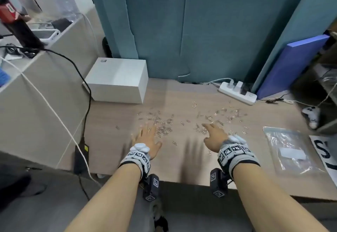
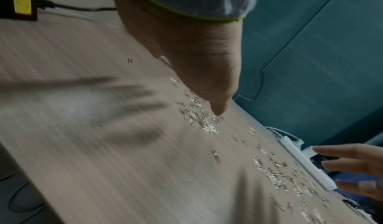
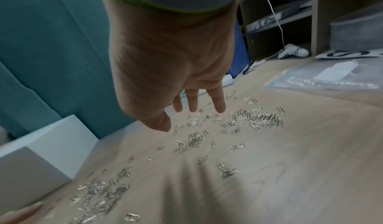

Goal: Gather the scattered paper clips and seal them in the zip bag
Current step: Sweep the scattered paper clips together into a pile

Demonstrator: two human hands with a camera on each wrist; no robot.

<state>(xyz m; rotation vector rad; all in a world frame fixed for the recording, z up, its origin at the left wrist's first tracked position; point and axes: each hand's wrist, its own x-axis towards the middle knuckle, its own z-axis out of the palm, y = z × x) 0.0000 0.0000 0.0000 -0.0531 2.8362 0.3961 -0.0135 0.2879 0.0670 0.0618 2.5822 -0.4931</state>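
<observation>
Lying scattered beneath both outspread, empty hands, paper clips (image 1: 164,129) sit left of the zip bag (image 1: 291,149).

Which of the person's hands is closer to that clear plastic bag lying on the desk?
Right. The right hand hovers over the paper clips just left of the zip bag; the left hand is farther away, over the other clip cluster.

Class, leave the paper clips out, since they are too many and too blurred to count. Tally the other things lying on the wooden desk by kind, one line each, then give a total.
White box: 1
White power strip: 1
Clear zip bag: 1
Black power adapter: 1
White game controller: 1
Printed sheet with black lettering: 1
Total: 6
</observation>
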